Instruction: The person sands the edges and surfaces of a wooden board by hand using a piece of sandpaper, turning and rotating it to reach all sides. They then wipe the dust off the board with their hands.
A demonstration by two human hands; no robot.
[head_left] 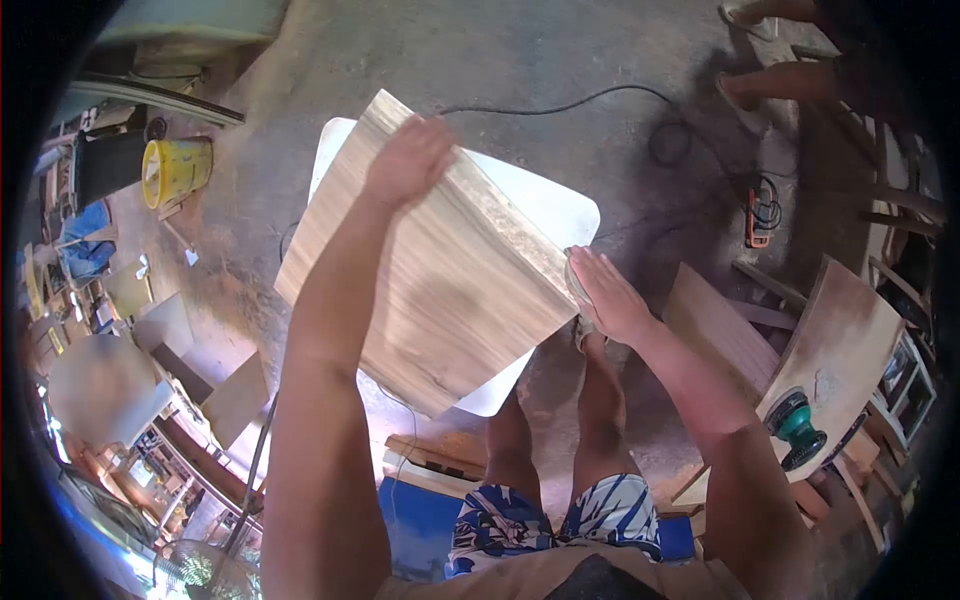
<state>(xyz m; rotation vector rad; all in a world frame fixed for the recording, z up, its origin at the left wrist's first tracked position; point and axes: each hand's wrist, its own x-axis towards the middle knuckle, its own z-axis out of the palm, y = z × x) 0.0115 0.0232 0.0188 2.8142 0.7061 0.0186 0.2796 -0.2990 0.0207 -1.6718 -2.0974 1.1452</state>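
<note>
A wooden board [450,300] with a pale rough edge lies tilted across a white table [545,200]. My left hand [410,160] is on the board's upper part near that edge, slightly blurred, its fingers close together; nothing shows clearly under it. At the board's right corner, my right hand [608,290] presses its fingers on a light pad [576,280] against the edge. Most of the pad is hidden by the fingers.
A green sander [795,430] rests on a board [835,330] at the right. An orange tool [758,215] with a cable lies on the floor. Another person's legs [790,85] show at the upper right. A yellow bucket [180,172] stands at the left.
</note>
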